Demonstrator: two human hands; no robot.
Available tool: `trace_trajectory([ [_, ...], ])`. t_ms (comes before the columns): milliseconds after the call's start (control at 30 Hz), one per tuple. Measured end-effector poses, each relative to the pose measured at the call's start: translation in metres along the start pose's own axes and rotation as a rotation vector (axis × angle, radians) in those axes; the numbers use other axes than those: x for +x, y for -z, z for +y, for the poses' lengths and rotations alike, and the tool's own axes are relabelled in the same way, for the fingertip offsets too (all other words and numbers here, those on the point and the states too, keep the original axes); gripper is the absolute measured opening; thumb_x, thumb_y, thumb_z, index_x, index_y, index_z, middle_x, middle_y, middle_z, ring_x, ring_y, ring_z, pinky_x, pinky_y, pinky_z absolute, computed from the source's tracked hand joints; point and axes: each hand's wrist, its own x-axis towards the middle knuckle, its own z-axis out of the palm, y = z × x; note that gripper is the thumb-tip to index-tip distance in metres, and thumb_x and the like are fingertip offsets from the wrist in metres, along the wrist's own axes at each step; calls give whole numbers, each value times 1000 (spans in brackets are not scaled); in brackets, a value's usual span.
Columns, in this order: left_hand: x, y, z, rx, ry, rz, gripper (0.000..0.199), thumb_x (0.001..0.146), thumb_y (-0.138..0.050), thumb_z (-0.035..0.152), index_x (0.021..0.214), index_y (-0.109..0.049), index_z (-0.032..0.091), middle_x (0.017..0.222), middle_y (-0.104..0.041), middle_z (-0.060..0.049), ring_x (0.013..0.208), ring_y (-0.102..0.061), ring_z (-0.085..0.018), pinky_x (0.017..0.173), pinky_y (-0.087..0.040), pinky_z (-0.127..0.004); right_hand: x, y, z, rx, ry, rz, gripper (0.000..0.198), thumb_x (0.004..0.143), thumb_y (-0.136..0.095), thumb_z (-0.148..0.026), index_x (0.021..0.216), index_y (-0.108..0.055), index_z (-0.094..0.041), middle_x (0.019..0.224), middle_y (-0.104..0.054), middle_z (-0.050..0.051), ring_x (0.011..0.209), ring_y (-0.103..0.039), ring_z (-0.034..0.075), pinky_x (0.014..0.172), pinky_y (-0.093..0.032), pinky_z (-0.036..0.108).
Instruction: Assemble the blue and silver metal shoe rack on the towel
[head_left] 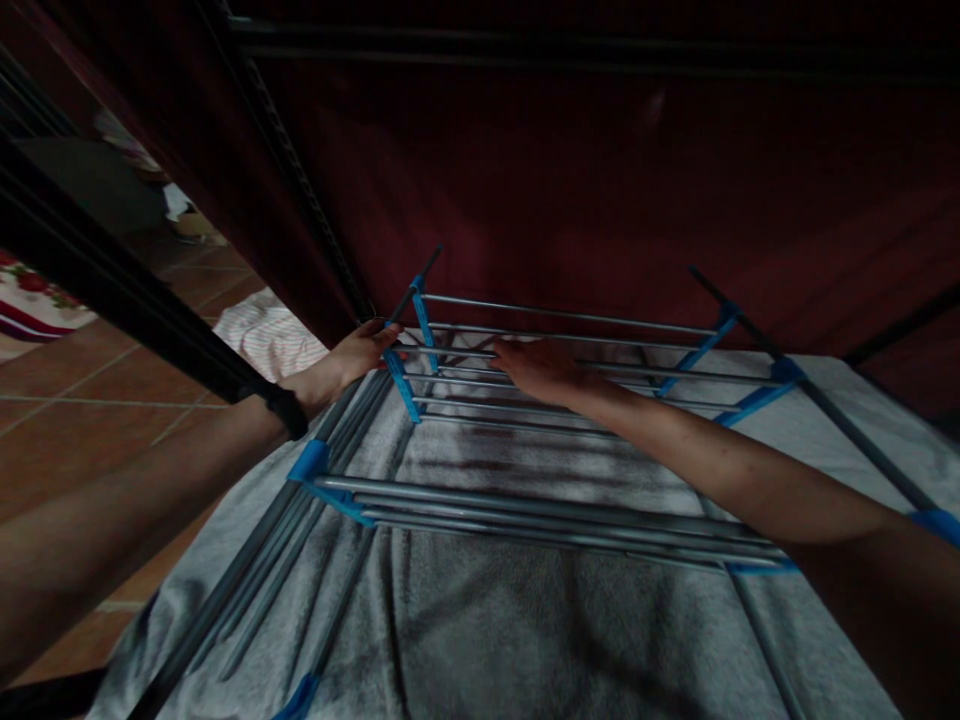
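Observation:
A tube rack of grey metal rods [525, 500] and blue plastic joints [311, 462] lies over a grey cloth in front of me. My left hand [366, 348] is closed around the rack's far left side, its thumb and fingers at a blue connector [397, 365]. Further right, my right hand [536, 368] reaches across the frame with its fingers wrapped over a crosswise metal rod [675, 374]. Part of that rod is hidden behind the hand and forearm. Two upright rod ends stick up at the back of the rack.
Dark red fabric [600, 200] hangs as a wall behind the rack. A black pole [135, 290] slants across the left, close to my left forearm. Grey towel-like cloth [510, 620] lies underneath. On the left are a tiled floor [97, 430] and a striped cloth [266, 335].

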Motion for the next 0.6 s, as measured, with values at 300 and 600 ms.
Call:
trace_trajectory([
  [300, -13, -7, 9, -20, 10, 11, 34, 94, -68, 26, 126, -66, 16, 121, -74, -11, 85, -71, -16, 66, -57, -22, 7, -4, 9, 87, 45, -9, 40, 112, -33, -42, 127, -63, -21, 123, -74, 11, 115, -69, 25, 86, -45, 31],
  [600, -17, -11, 15, 0, 29, 35, 33, 98, -63, 23, 130, -62, 16, 125, -72, -12, 79, -69, -13, 65, -56, -20, 16, -5, 19, 219, 107, -31, 38, 112, -35, -38, 116, -68, -19, 120, -74, 8, 107, -68, 19, 85, -40, 27],
])
